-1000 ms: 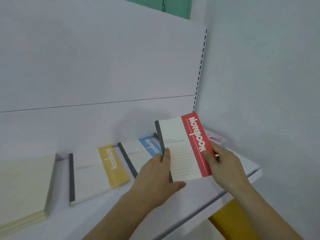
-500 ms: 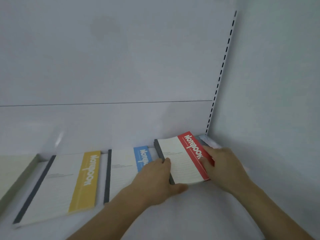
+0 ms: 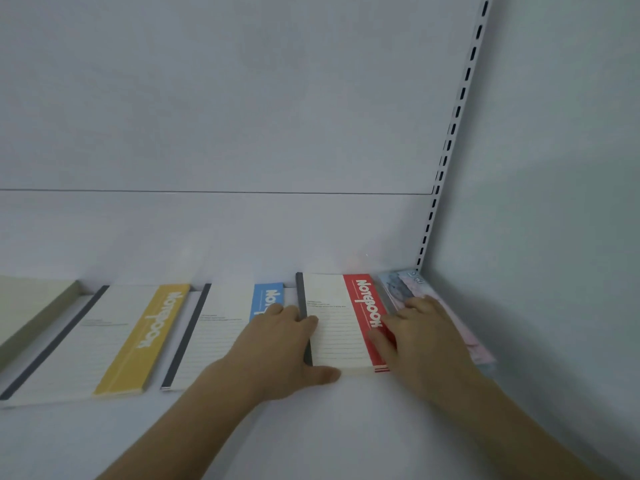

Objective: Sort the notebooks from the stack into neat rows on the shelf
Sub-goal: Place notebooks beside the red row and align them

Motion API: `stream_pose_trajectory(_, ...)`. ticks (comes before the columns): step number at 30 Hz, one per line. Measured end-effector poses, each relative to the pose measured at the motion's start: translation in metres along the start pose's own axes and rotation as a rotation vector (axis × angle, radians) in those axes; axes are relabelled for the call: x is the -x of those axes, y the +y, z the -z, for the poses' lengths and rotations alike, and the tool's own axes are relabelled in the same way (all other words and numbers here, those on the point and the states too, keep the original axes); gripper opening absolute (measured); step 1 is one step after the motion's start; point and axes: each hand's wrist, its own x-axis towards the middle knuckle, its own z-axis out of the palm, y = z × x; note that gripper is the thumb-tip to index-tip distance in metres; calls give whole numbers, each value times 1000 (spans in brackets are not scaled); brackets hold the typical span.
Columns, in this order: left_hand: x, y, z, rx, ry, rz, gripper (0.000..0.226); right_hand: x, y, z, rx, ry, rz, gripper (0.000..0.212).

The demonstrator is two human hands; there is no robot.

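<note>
A red-banded notebook (image 3: 332,323) lies flat on the white shelf (image 3: 311,427), its far edge at the back panel. My left hand (image 3: 273,351) grips its dark spine near the front left corner, thumb stretched along the front edge. My right hand (image 3: 426,341) rests flat on its right side, thumb on the red band, fingers reaching over a pastel notebook (image 3: 398,285) beside it. Left of the red one lie a blue-banded notebook (image 3: 221,327), partly under my left hand, and a yellow-banded notebook (image 3: 114,337), side by side in a row.
A cream stack of notebooks (image 3: 27,306) sits at the far left edge. A slotted upright rail (image 3: 450,133) runs up the back right corner, where the side wall (image 3: 554,237) closes the shelf off. Bare shelf surface lies in front of the row.
The red notebook went from tilted in the air down flat onto the shelf, right of the blue one. My view moved closer and lower; both hands stayed on the notebook.
</note>
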Motion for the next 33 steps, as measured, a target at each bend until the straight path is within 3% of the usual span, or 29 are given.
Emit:
stream_pose_trajectory(5, -1, -2, 3, 39, -24, 0, 79, -4, 9, 29, -10, -308, 146, 101)
stream_pose_trajectory(8, -2, -1, 4, 97, -46, 15, 74, -7, 16, 37, 3, -395, 201, 100)
stream_pose_trajectory(11, -1, 2, 1, 126, -45, 20, 69, -6, 18, 36, -52, -355, 203, 90)
stream_pose_trajectory(16, 2, 2, 2, 117, -55, 12, 60, -3, 20, 31, -99, -317, 211, 93)
stream_pose_trajectory(22, 4, 3, 3, 168, -86, 24, 56, -2, 16, 24, -151, -195, 345, 85)
stream_pose_trajectory(33, 5, 10, 6, 218, -124, 91, 49, -5, 15, 23, -119, -194, 357, 82)
